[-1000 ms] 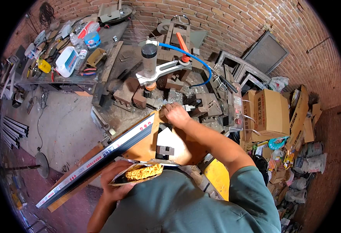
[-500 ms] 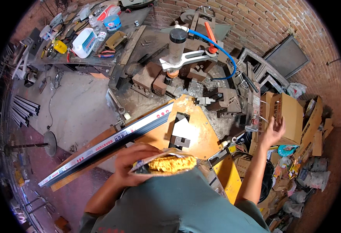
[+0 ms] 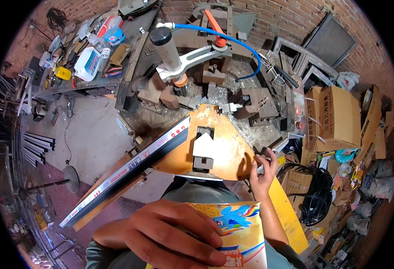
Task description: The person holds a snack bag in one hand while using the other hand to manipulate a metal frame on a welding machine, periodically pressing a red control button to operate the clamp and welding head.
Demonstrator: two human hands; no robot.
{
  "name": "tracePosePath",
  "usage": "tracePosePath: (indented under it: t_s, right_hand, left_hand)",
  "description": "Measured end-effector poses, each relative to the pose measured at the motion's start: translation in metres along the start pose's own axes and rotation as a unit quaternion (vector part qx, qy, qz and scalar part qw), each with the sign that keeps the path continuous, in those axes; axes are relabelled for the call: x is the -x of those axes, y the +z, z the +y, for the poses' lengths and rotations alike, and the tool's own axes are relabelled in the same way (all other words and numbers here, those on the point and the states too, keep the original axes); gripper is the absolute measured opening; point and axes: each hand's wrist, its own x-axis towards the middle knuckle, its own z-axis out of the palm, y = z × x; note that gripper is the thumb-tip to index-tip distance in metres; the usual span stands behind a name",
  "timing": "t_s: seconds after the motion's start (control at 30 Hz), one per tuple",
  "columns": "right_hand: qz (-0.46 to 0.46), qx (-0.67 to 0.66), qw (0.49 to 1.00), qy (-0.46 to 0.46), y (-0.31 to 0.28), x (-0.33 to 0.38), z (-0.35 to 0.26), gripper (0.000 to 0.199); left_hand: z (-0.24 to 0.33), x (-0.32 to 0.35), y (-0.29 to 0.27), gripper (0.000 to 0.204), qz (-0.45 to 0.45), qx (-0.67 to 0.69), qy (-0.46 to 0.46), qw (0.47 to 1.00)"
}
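My left hand (image 3: 165,231) is close up at the bottom, its fingers wrapped over a yellow noodle packet (image 3: 248,226) with a blue cartoon pony printed on it. The packet's mouth does not show from this side. Beside the right corner of an orange-brown machine plate (image 3: 233,157) is my right hand (image 3: 263,175), fingers bent and apart, with nothing visible in them. A dark notched metal block (image 3: 203,162) sits in the slot of that plate, below a pale pointed piece (image 3: 203,145). Leftward from the plate runs a long film-covered profile (image 3: 134,166), lying at a slant.
Behind the plate stands a clamp cylinder (image 3: 166,49) with a blue hose (image 3: 246,42). Bottles and tools crowd a bench (image 3: 129,67) at the far left. Cardboard boxes (image 3: 340,119) and scrap fill the right side, near a yellow panel (image 3: 291,217).
The packet has come nearer and tipped, so its printed side shows instead of the noodles inside. My right hand has dropped leftward to the plate's corner. The view has shifted.
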Motion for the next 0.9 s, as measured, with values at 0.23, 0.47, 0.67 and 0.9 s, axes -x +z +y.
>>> tracePosePath:
  t_s: [0.23, 0.47, 0.67, 0.9]
  right_hand:
    - [-0.048, 0.011, 0.997, -0.062, -0.001, 0.011, -0.005, 0.021]
    - [-0.074, -0.031, 0.993, -0.084, 0.0, 0.013, -0.01, 0.022]
    - [-0.094, -0.061, 0.99, -0.087, -0.007, 0.007, -0.009, 0.021]
    - [-0.09, -0.065, 0.989, -0.097, -0.013, -0.001, -0.008, 0.024]
  left_hand:
    - [-0.004, 0.0, 0.015, 0.018, -0.003, 0.006, -0.095, 0.995]
    - [-0.011, 0.0, 0.039, 0.021, 0.043, -0.085, -0.08, 0.992]
    - [-0.021, -0.005, 0.047, 0.021, 0.039, -0.022, -0.02, 0.999]
    - [-0.019, -0.015, 0.053, 0.019, 0.034, -0.092, -0.014, 0.995]
